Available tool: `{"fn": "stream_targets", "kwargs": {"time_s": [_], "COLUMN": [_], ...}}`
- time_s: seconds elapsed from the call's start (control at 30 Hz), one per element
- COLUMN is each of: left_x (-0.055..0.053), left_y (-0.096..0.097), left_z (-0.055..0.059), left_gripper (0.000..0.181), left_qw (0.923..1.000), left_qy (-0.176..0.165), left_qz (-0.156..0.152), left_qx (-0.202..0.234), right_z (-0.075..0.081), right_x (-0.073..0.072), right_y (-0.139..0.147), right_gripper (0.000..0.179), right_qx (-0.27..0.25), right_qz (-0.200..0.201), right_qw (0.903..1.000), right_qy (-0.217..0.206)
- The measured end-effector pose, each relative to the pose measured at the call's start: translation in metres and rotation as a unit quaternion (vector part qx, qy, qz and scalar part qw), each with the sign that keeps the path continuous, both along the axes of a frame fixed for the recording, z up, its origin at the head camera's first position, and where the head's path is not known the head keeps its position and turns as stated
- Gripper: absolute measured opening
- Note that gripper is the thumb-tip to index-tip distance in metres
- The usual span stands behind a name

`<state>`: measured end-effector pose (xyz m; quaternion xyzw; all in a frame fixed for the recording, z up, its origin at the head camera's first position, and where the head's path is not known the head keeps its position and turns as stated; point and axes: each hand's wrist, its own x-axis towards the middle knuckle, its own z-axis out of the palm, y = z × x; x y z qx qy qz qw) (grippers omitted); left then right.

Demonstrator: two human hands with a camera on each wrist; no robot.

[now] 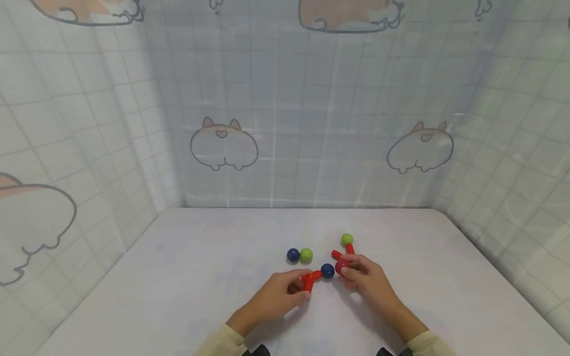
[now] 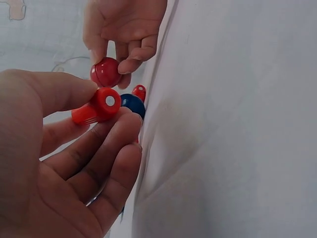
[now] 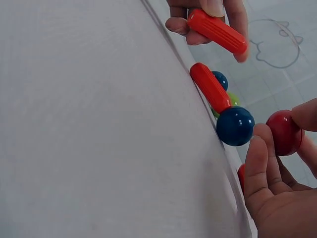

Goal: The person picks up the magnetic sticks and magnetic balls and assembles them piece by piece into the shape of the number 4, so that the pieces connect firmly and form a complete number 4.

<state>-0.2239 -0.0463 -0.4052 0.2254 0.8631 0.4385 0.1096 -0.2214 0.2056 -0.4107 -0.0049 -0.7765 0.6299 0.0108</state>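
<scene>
My left hand (image 1: pixel 276 295) pinches a short red rod (image 3: pixel 218 32) between thumb and fingers. In the left wrist view, the rod's near end shows a pale round spot. A second red rod (image 3: pixel 210 87) touches a dark blue ball (image 3: pixel 235 126) between the hands, below the held rod in the right wrist view. My right hand (image 1: pixel 374 288) holds a glossy red ball (image 3: pixel 285 133) by thumb and fingertips, just right of the blue ball in the head view. A narrow gap seems to part the two balls there.
Behind my left hand, another blue ball (image 1: pixel 293 255) and a green ball (image 1: pixel 306 255) sit side by side on the white table (image 1: pixel 200 247). Beyond my right hand lie a green ball (image 1: pixel 347 239) touching a red rod (image 1: pixel 350 248), and another red rod (image 1: pixel 336 254). Patterned curtains (image 1: pixel 289 99) enclose the table.
</scene>
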Motion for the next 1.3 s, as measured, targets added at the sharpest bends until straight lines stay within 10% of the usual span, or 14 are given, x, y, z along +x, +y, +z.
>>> {"fn": "stream_targets", "kwargs": {"time_s": [1.3], "left_x": [0.004], "left_y": [0.005], "left_z": [-0.006], "left_gripper": [0.047], "left_qw": [0.9985], "left_qy": [-0.014], "left_qz": [-0.001], "left_qx": [0.052], "right_z": [0.011], "right_x": [0.005], "right_y": [-0.022], "right_gripper": [0.041], "right_qx": [-0.080], "right_qz": [0.064], "right_qw": [0.9944], "right_qy": [-0.027]}}
